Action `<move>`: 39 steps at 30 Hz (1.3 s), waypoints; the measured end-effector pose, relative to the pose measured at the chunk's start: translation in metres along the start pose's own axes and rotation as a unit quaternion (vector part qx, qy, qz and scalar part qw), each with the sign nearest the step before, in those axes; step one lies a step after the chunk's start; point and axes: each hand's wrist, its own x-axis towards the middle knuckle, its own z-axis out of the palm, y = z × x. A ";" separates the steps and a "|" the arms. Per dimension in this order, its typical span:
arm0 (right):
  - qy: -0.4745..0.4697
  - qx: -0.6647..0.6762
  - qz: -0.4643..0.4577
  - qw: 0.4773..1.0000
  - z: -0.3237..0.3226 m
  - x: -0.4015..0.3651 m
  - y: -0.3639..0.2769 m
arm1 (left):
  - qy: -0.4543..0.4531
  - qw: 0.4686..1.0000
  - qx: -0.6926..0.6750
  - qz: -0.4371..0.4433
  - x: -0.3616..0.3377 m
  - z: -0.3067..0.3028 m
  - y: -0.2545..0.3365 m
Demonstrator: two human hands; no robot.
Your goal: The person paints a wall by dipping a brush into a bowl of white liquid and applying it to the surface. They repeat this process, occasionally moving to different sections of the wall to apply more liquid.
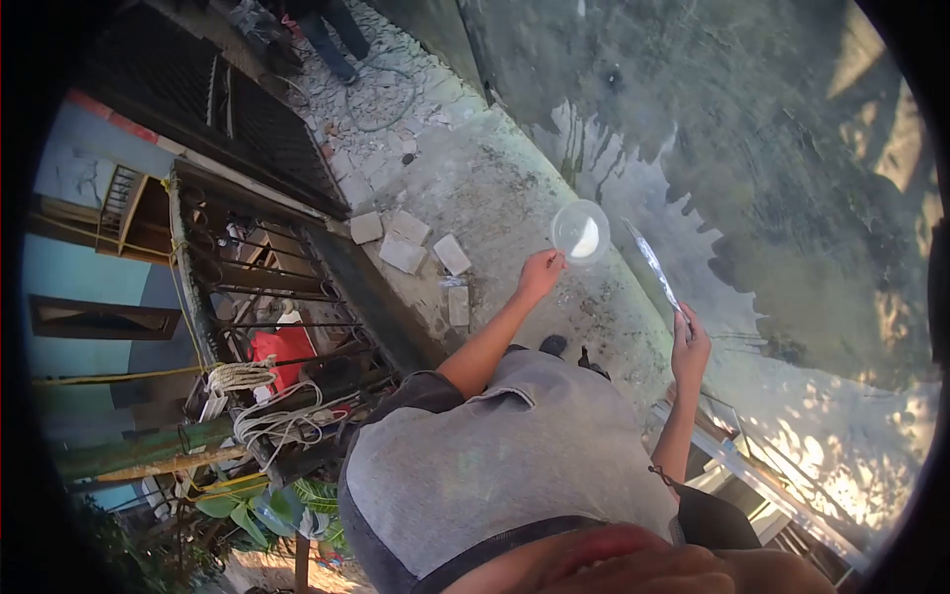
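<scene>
My left hand (541,272) is closed on the rim of a round, translucent container (566,234) with something white inside. In my right hand (691,339) is the lower end of a long, thin, shiny blade-like tool (651,259), which points up beside the wall. The wall (633,188) has a pale, wet-looking patch with ragged edges and drips around a darker grey area. The tool's tip and the container are apart.
Several pale blocks (403,251) lie on the concrete ground left of the container. A metal railing with coiled rope (282,421) stands at the left. Beyond are rubble (381,109), a hose (408,109) and a person's legs (332,40).
</scene>
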 end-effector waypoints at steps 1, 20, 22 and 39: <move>0.000 0.008 0.011 1.000 0.001 0.001 0.009 | 0.021 1.000 -0.022 -0.002 -0.002 -0.003 -0.001; -0.024 -0.185 0.138 0.973 -0.048 -0.122 0.396 | 0.295 0.953 -0.031 -0.056 -0.014 -0.113 -0.040; -0.022 -0.179 0.184 0.966 -0.062 -0.143 0.414 | 0.310 0.948 -0.008 -0.067 -0.022 -0.111 -0.059; -0.093 -0.174 0.234 0.952 -0.099 -0.111 0.420 | 0.444 0.829 0.075 -0.331 -0.211 -0.113 -0.123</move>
